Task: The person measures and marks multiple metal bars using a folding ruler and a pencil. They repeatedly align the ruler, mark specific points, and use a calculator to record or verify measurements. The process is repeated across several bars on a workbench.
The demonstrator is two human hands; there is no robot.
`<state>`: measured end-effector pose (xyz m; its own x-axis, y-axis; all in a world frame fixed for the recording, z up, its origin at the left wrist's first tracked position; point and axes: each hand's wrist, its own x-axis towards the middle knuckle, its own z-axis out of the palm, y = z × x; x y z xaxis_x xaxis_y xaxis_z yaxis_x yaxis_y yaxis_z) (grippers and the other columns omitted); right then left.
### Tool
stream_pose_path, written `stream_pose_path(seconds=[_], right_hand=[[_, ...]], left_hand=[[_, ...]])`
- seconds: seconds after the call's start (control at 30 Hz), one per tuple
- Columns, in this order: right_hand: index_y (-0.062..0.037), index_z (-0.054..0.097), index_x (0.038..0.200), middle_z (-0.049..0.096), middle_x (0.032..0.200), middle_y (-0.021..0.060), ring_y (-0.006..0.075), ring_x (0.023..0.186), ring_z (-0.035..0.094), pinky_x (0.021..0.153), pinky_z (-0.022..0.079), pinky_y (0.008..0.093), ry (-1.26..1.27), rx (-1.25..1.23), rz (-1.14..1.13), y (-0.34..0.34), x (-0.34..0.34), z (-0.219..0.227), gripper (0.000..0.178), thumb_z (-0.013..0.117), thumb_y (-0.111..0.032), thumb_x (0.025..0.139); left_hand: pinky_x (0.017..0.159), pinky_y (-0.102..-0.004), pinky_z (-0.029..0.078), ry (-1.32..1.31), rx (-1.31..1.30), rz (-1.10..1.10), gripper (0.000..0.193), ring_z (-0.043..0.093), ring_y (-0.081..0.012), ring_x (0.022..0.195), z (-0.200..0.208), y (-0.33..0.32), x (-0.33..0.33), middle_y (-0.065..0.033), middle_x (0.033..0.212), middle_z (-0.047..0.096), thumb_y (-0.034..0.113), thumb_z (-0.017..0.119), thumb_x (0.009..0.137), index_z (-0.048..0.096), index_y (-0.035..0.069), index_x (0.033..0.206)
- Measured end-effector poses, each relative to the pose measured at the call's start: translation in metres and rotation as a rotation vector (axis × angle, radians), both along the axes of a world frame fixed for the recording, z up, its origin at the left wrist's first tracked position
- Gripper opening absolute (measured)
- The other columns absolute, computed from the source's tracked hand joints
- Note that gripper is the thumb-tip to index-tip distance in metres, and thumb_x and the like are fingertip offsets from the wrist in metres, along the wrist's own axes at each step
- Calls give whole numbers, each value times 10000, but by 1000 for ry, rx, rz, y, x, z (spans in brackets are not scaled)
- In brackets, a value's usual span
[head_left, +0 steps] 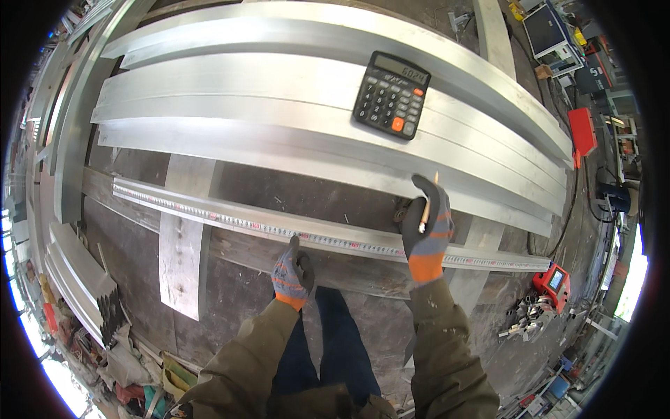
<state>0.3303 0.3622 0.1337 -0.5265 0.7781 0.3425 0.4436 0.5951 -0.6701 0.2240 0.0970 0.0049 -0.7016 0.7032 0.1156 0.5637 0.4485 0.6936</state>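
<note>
My right hand, in a grey glove with an orange cuff, is closed around a pencil held near the metal bars. Gloved the same way, my left hand has its index fingertip at the edge of an extended measuring tape, with the other fingers curled in. The tape lies along a narrow silver metal bar. At the right end of the bar sits the tape's red case with a small screen. Part of the tape is hidden behind my right hand.
Beyond the bar, wide silver metal profiles lie side by side, with a black calculator on top. Flat metal crosspieces run beneath the bar. Metal offcuts lie near the tape case. More profiles are stacked at left.
</note>
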Motion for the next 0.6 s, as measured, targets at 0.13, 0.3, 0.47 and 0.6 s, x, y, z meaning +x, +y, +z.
stream_pose_path(seconds=[0.13, 0.3, 0.47, 0.6], right_hand=[[-35, 629, 1345, 668, 1248, 178, 403, 1197, 601, 1035, 484, 438, 41, 61, 71, 45, -28, -8, 479, 572, 87, 886], [-54, 618, 1371, 649, 1303, 159, 399, 1218, 583, 1037, 473, 446, -42, 128, 56, 64, -47, -10, 511, 623, 33, 868], [-71, 628, 1355, 660, 1318, 116, 373, 1282, 574, 1083, 432, 471, -87, 171, 19, 56, -57, 0, 494, 648, -3, 866], [-59, 637, 1330, 687, 1276, 123, 375, 1282, 574, 1077, 438, 468, -9, 160, 20, 40, -42, 9, 448, 648, 16, 888]], left_hand=[[699, -436, 562, 48, 54, 25, 574, 682, -316, 747, -2, 1, 5, -144, 858, 702, -27, 609, 911, 479, -100, 1465], [694, -474, 543, 13, 63, 59, 599, 672, -355, 760, 0, 1, 7, -161, 882, 686, -14, 631, 901, 499, -72, 1482], [690, -458, 550, -53, -28, 17, 591, 675, -344, 743, 3, -2, 3, -152, 865, 693, 6, 602, 925, 463, -87, 1491], [690, -474, 540, -55, 34, -16, 613, 671, -363, 759, 3, -4, 1, -158, 881, 688, 24, 607, 931, 451, -69, 1516]])
